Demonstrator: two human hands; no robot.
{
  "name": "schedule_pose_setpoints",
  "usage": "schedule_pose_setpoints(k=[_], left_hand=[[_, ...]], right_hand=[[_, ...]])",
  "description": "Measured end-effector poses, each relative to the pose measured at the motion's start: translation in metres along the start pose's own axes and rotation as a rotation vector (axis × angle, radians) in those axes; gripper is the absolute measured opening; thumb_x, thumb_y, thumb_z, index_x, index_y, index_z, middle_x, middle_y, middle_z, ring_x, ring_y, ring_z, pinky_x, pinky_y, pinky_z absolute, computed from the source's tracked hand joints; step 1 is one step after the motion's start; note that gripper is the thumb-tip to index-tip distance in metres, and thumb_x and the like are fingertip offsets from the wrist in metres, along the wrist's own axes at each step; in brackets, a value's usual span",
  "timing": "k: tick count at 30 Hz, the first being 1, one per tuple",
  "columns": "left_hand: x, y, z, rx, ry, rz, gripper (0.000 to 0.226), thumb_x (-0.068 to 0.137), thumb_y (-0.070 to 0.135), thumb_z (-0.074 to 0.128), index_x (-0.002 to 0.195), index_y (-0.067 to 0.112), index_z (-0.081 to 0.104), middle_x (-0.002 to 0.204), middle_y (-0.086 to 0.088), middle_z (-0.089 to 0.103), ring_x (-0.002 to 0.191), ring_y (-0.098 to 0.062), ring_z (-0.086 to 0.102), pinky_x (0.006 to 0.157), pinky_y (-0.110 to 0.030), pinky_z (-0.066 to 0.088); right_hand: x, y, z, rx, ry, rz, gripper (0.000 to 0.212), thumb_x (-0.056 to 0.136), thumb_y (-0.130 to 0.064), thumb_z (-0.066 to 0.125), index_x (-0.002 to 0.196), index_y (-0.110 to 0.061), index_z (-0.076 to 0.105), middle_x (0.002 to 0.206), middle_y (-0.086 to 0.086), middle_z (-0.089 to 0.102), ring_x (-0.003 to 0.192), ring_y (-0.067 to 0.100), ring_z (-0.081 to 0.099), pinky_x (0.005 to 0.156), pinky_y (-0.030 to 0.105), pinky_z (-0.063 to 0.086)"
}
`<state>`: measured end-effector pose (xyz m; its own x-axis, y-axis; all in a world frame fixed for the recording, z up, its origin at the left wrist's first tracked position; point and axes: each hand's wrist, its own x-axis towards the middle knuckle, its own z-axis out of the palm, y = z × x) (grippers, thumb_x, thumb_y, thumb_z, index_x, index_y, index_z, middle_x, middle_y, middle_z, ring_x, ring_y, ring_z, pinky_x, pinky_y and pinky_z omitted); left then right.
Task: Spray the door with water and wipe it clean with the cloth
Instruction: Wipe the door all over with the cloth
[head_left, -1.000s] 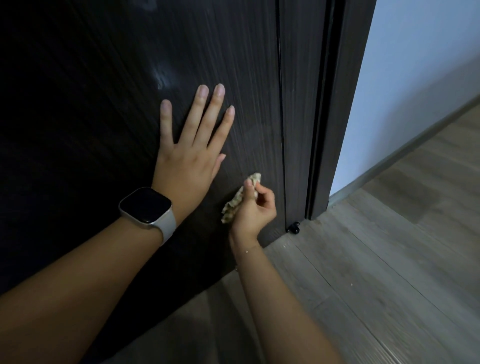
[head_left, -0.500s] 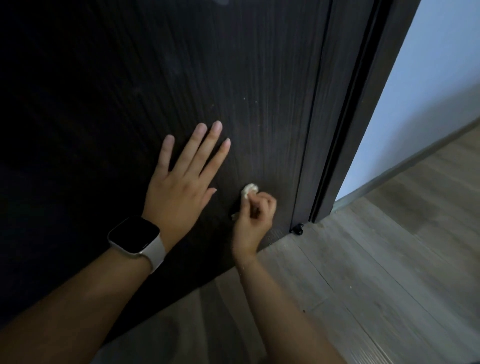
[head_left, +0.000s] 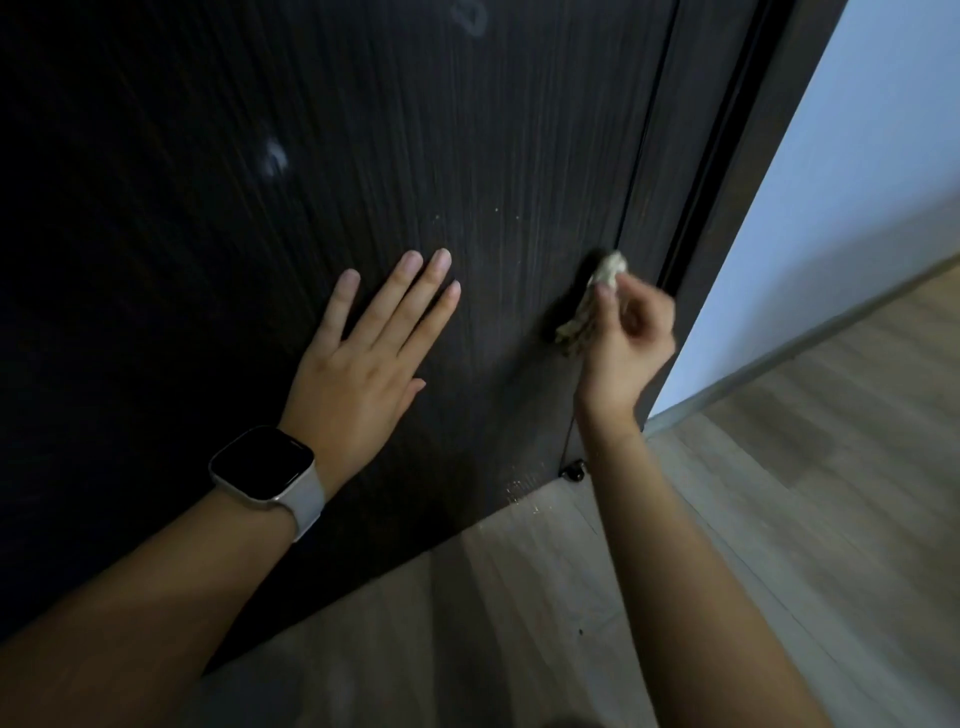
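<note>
Though blurred, perhaps bunched cloth (head_left: 592, 306).

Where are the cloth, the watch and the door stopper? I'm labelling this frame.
cloth (head_left: 589, 306), head view, on its crumpled middle.
watch (head_left: 261, 464), head view, on the dark screen.
door stopper (head_left: 573, 473), head view, on the black knob at the door's foot.

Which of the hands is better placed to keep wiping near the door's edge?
Right. The right hand already grips the cloth against the door; the left hand lies flat, bracing.
</note>
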<state>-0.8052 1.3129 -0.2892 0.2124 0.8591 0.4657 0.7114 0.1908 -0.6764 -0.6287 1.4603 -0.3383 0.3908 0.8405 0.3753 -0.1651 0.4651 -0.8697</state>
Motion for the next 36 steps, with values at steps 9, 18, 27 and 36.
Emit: schedule_pose_setpoints(k=[9,18,27,36], left_hand=[[0.000,0.001,0.001,-0.008,0.013,-0.011,0.094,0.092,0.046,0.054,0.158,0.010,-0.003,0.165,-0.009,-0.014,0.152,-0.025,-0.008,0.119,-0.050,-0.011],[0.001,-0.002,-0.008,-0.086,0.008,-0.031,0.093,0.092,0.043,0.057,0.158,0.010,0.001,0.165,-0.010,-0.010,0.152,-0.025,-0.006,0.120,-0.048,-0.009],[-0.019,-0.030,-0.027,-0.241,0.098,-0.214,0.088,0.086,0.032,0.070,0.156,0.011,0.021,0.165,-0.011,0.004,0.152,-0.027,0.002,0.121,-0.049,-0.004],[-0.042,-0.061,-0.024,-0.222,0.053,-0.340,0.104,0.082,0.044,0.072,0.158,0.012,0.009,0.164,-0.007,-0.012,0.152,-0.023,-0.009,0.122,-0.043,-0.007]], right_hand=[[-0.050,0.020,0.029,-0.118,-0.090,-0.237,0.012,0.084,0.007,0.064,0.084,-0.005,0.064,0.095,0.010,0.051,0.092,0.022,0.055,0.081,0.036,0.047],[-0.084,0.031,-0.020,-0.351,-0.549,-0.401,0.010,0.080,0.005,0.058,0.086,0.001,0.066,0.097,0.004,0.052,0.089,0.015,0.053,0.076,0.023,0.044],[0.021,-0.071,0.063,0.069,0.040,-0.148,0.016,0.086,-0.006,0.068,0.100,0.000,0.072,0.098,0.010,0.055,0.091,0.011,0.059,0.081,0.019,0.049],[-0.077,-0.088,0.088,0.057,-0.460,-0.515,0.022,0.081,0.014,0.067,0.096,-0.001,0.074,0.096,0.006,0.048,0.091,0.019,0.052,0.081,0.031,0.048]])
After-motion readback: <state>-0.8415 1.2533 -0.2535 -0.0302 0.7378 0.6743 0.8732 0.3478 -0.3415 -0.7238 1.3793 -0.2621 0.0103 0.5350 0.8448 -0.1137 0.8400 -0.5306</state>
